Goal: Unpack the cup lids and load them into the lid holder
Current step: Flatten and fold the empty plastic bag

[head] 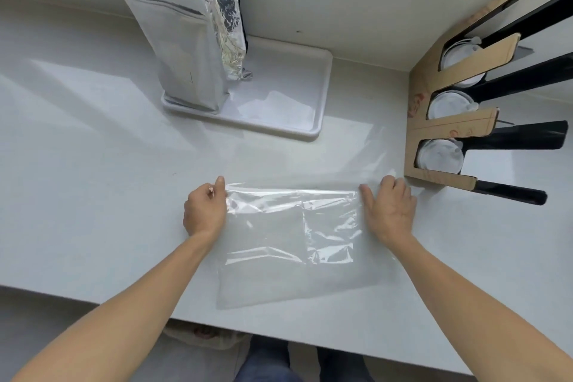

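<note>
A clear, empty plastic bag [288, 245] lies flat on the white counter in front of me, its far edge folded over. My left hand [204, 211] pinches the fold's left end between thumb and fingers. At the right end, my right hand [389, 209] lies with its fingers pressed on the bag. The cardboard and black lid holder [434, 108] stands at the right with three slots. White cup lids [441, 156] fill the near slot, with more lids in the middle slot [449, 104] and far slot [459, 59].
A white tray [322, 96] sits behind the bag, holding a tall silver foil pouch [183, 49], a crumpled foil bag [229, 37] and a flat white packet [279, 108]. The counter's front edge runs just below the bag.
</note>
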